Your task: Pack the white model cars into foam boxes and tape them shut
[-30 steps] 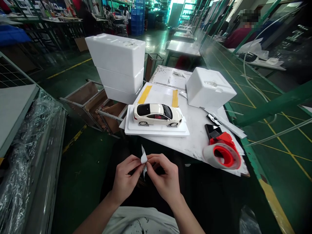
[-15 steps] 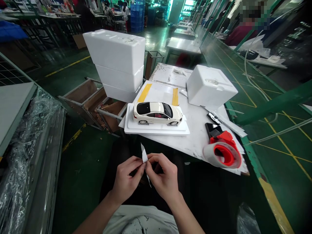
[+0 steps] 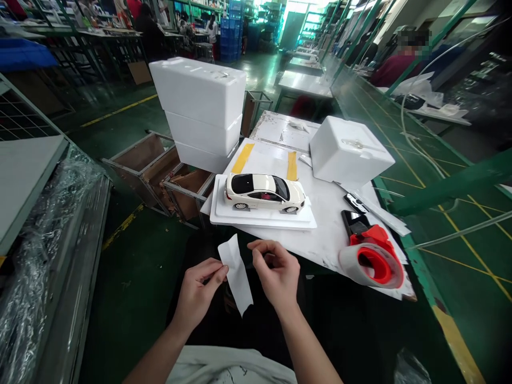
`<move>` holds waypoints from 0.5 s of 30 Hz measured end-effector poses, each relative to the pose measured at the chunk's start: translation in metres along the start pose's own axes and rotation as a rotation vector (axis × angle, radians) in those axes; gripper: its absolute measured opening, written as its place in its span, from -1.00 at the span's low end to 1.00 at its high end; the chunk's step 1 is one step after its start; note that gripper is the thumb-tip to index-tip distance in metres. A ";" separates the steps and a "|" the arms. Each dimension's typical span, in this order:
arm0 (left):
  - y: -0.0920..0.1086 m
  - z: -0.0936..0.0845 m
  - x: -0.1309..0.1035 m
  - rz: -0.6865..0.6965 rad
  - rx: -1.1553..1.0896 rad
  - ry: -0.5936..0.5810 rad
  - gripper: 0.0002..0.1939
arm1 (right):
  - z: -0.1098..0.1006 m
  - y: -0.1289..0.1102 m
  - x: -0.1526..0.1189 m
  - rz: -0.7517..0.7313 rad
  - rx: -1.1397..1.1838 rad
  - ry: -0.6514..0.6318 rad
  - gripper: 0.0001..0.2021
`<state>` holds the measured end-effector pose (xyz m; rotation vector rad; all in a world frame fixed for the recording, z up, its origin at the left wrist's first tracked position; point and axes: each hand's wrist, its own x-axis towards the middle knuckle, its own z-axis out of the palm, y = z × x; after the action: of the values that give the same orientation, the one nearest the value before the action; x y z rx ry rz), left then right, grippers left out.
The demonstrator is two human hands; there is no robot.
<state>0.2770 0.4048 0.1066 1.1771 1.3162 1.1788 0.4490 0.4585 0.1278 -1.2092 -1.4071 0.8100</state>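
My left hand (image 3: pixel 202 290) pinches a strip of white paper (image 3: pixel 236 277) by its left edge, thumb and fingers closed on it. The paper hangs slanted above my lap, its lower end ragged. My right hand (image 3: pixel 278 269) is just right of the paper, apart from it, fingers loosely curled and thumb a little off the index fingertip. Nothing shows between them. Beyond both hands a cream model car (image 3: pixel 264 193) sits on a white foam base (image 3: pixel 262 221) at the table's near edge, its nose to the right.
A red tape dispenser with a wide clear roll (image 3: pixel 370 266) lies at the table's right corner, by a black phone-like object (image 3: pixel 354 221) and a knife-like tool (image 3: pixel 356 204). One white foam box (image 3: pixel 350 149) stands behind them. Stacked foam boxes (image 3: pixel 204 112) rise at left.
The paper has turned to show its broad face. My right hand has come off it and moved right, while my left hand keeps its pinch. The view has shifted slightly.
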 end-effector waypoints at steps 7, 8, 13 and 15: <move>-0.006 -0.014 -0.004 -0.001 0.005 0.034 -0.68 | 0.021 0.017 0.070 -0.071 -0.058 0.182 -0.86; -0.008 -0.015 -0.005 -0.004 0.002 0.038 -0.68 | 0.022 0.020 0.076 -0.067 -0.048 0.201 -0.86; -0.010 -0.018 -0.005 -0.004 -0.016 0.048 -0.70 | 0.024 0.031 0.082 -0.032 -0.006 0.233 -0.84; -0.010 -0.018 -0.003 -0.002 -0.011 0.049 -0.70 | 0.025 0.033 0.082 -0.029 -0.006 0.241 -0.84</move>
<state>0.2590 0.3998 0.0983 1.1451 1.3452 1.2190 0.4388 0.5486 0.1150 -1.2433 -1.2274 0.6176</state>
